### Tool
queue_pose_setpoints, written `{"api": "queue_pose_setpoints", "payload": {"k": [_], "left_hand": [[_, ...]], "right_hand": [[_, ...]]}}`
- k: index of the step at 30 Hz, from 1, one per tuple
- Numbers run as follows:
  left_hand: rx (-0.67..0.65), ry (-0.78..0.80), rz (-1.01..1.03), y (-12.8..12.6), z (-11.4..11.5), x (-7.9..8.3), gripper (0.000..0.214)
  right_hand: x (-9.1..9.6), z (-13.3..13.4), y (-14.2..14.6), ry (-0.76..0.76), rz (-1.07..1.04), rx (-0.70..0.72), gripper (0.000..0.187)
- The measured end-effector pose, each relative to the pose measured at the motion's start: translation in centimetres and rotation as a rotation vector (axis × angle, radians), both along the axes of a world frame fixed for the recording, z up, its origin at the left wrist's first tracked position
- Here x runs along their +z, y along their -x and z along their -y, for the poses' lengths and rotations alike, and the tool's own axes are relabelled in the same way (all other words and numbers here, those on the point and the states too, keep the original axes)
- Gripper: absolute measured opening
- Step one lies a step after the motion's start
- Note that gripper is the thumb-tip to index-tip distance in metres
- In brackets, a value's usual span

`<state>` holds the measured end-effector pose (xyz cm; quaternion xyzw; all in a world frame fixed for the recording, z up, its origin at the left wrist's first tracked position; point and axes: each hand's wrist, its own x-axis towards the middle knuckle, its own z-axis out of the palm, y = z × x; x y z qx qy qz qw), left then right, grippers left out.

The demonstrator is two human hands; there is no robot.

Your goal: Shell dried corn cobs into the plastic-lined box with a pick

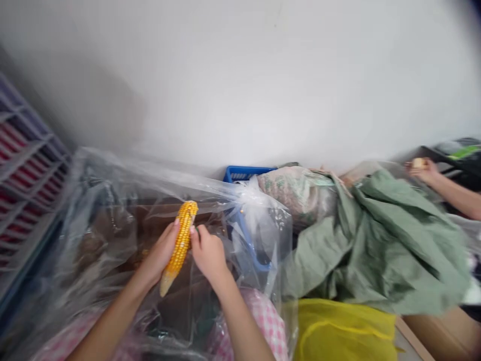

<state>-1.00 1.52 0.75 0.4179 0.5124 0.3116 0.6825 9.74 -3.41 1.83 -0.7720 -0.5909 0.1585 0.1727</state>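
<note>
An ear of corn with yellow kernels stands tilted in front of me, its pale pointed end down. My left hand is closed around its left side. At the upper right side, my right hand has its fingers curled and its thumb against the ear. A small dark green bit shows by those fingers; what it belongs to is hidden. Near the top, a patch on the ear looks bare of kernels. Below both hands spreads a clear plastic sheet over a brown box, with blurred yellow bits inside at the left.
Purple slatted crates rise at the left. Behind the plastic is a blue basket. On the right lie a printed bag, green cloth and yellow mesh. Another person's hand holds a small pale piece at far right.
</note>
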Motion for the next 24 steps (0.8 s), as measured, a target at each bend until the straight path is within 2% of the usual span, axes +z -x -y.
{"api": "queue_pose_setpoints", "payload": {"k": [1,4,8,12,16,19,24], "left_hand": [[-0.014,0.009,0.014,0.0,0.2,0.4,0.051],[0.053,-0.016,0.037,0.2,0.3,1.0,0.055],[0.15,-0.072,0.022,0.5,0.1,1.1,0.059],[0.152,-0.254,-0.111,0.7,-0.2,0.8,0.054],[0.088,-0.432,-0.381,1.0,-0.2,0.8,0.048],[-0.004,-0.524,-0.621,1.1,0.2,1.0,0.047],[-0.143,-0.581,-0.864,0.0,1.1,0.8,0.041]], "right_hand": [[0.0,0.0,0.0,-0.031,-0.052,-0.014,0.037],[-0.1,0.1,-0.1,-0.114,-0.216,-0.034,0.039],[-0.1,0.4,0.1,-0.142,-0.312,-0.004,0.043],[0.0,0.6,0.4,-0.137,-0.323,0.02,0.044],[0.4,0.9,0.5,-0.119,-0.275,0.007,0.042],[1.0,1.2,0.2,-0.053,-0.153,-0.015,0.04],[1.1,1.3,0.4,0.028,0.024,-0.011,0.039]]}}
